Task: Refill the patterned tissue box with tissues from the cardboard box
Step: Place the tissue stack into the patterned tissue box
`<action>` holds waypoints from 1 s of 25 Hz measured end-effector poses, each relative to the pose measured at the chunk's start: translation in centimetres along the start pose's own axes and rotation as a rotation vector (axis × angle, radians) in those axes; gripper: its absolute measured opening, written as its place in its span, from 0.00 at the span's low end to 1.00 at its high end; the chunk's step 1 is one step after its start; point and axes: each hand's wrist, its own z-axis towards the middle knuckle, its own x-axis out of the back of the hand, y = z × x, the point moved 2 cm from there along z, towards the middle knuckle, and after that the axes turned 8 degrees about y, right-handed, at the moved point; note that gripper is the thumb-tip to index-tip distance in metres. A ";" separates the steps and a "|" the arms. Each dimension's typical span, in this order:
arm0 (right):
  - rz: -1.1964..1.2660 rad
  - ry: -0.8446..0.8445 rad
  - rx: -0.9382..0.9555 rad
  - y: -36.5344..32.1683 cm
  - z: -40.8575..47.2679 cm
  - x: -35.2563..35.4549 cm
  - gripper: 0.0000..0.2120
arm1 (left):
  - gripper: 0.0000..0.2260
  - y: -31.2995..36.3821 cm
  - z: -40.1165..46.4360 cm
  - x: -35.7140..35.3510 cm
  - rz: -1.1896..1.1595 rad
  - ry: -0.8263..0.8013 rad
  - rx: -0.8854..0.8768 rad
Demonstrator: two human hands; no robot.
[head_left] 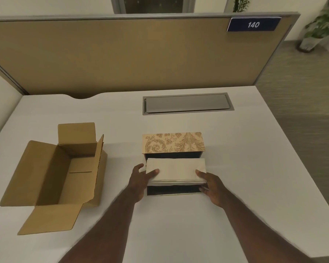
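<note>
A stack of white tissues (176,170) is held level between both hands, just above the dark open inside of the patterned tissue box (173,142). The box's beige floral lid stands raised at the far side. My left hand (141,179) grips the stack's left end, thumb on top. Holding the right end is my right hand (211,185), its fingers under the stack. The cardboard box (53,173) sits to the left with all flaps open and looks empty inside.
The white desk (235,168) has a grey cable hatch (186,103) behind the tissue box. A tan partition (122,54) with a "140" sign closes the far side. The desk's right edge drops to the floor, where potted plants (319,25) stand.
</note>
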 end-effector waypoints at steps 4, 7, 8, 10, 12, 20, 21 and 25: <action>-0.112 -0.030 0.038 -0.7 0.8 -0.2 0.07 | 0.37 -0.1 0.3 -0.2 0.006 0.039 -0.039; -0.160 -0.046 0.049 -1.0 1.3 -0.5 0.07 | 0.34 -0.3 0.4 -0.5 0.035 0.067 -0.061; -0.174 -0.047 0.052 -1.1 1.4 -0.6 0.08 | 0.33 -0.3 0.5 -0.6 0.047 0.078 -0.067; -0.185 -0.039 0.060 -1.2 1.6 -0.9 0.09 | 0.31 -0.4 0.5 -0.7 0.071 0.095 -0.075; -0.178 -0.021 0.061 -1.1 1.9 -1.1 0.11 | 0.30 -0.4 0.4 -0.9 0.071 0.104 -0.081; -0.156 0.000 0.120 -1.1 2.2 -1.6 0.08 | 0.28 -0.4 0.3 -0.7 0.131 0.099 -0.096; -0.152 0.000 0.125 -1.0 2.2 -1.5 0.08 | 0.29 -0.4 0.2 -0.7 0.135 0.097 -0.095; -0.154 -0.001 0.164 -0.7 2.6 -1.7 0.07 | 0.31 -0.3 0.4 -0.9 0.164 0.097 -0.095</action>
